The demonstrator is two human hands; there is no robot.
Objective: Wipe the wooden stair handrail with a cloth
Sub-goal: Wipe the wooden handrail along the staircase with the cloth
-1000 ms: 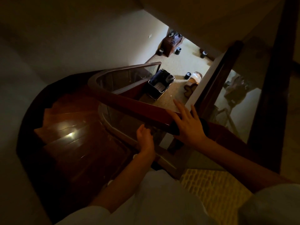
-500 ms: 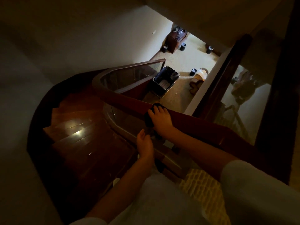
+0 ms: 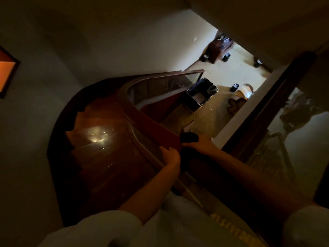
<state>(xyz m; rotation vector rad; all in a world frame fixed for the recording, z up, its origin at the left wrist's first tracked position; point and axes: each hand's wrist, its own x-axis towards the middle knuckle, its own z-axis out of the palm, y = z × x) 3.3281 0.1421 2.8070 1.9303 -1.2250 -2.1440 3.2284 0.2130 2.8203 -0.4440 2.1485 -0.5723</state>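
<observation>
1. While the stairwell lies in dim light, the curved wooden handrail [image 3: 151, 120] shows clearly, sweeping down from the lower right and bending round towards the lit room below.
2. A dark cloth [image 3: 189, 137] sits on top of the handrail, at its near end, just beyond the right hand [image 3: 200, 144].
3. The right hand grasps the cloth and holds it against the rail. Its fingers are curled into the fabric and are mostly lost in the dark folds.
4. The left hand [image 3: 170, 155] is just beside the right, on the stair side of the rail. Its thumb lies on top and its fingers are clenched round the rail's edge.
5. Under the rail runs a glass panel [image 3: 160, 88], and polished wooden stair treads [image 3: 99, 136] fan out to the left with a bright glint on them.
6. Down on the carpeted floor [image 3: 231, 73] stands a dark basket [image 3: 202, 93], near the foot of the rail. A wooden cabinet [image 3: 219, 47] stands farther off against the wall.
7. A framed picture [image 3: 7, 72] hangs on the wall at the far left.
</observation>
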